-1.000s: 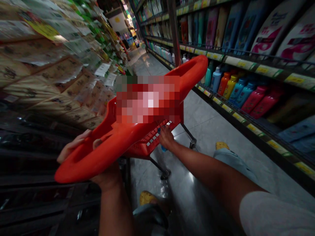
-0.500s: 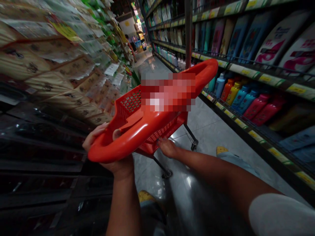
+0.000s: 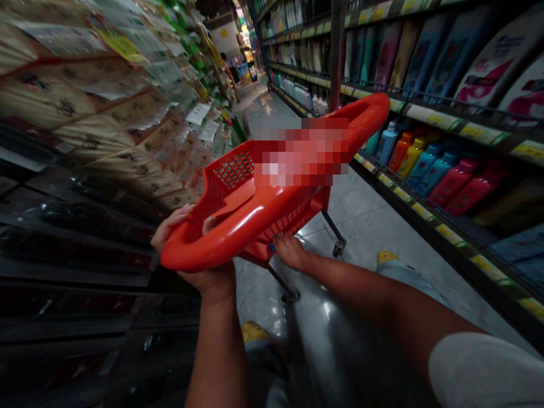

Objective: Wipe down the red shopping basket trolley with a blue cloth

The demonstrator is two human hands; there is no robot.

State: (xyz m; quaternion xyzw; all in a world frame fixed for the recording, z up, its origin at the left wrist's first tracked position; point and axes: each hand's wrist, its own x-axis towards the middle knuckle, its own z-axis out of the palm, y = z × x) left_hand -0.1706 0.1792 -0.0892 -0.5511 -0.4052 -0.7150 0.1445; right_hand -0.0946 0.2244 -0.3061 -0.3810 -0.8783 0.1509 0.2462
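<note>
Glossy plastic above polished tile
The shopping cart (image 3: 244,226) is smooth, shiny plastic on metal-looking legs (image 3: 335,225); the floor (image 3: 355,212) is glossy tile. Smooth plastic bottles (image 3: 454,181) face wrinkled, shiny film-wrapped packages (image 3: 96,133); the sleeve (image 3: 471,362) is matt cloth.

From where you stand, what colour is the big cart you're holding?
The shopping cart is bright orange-red, seen best in the head view.

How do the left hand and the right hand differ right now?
The left hand grips the red handle; the right hand is below it, near the cart's basket. The handle partly covers the left hand, while the right hand's back shows. Both are bare.
</note>
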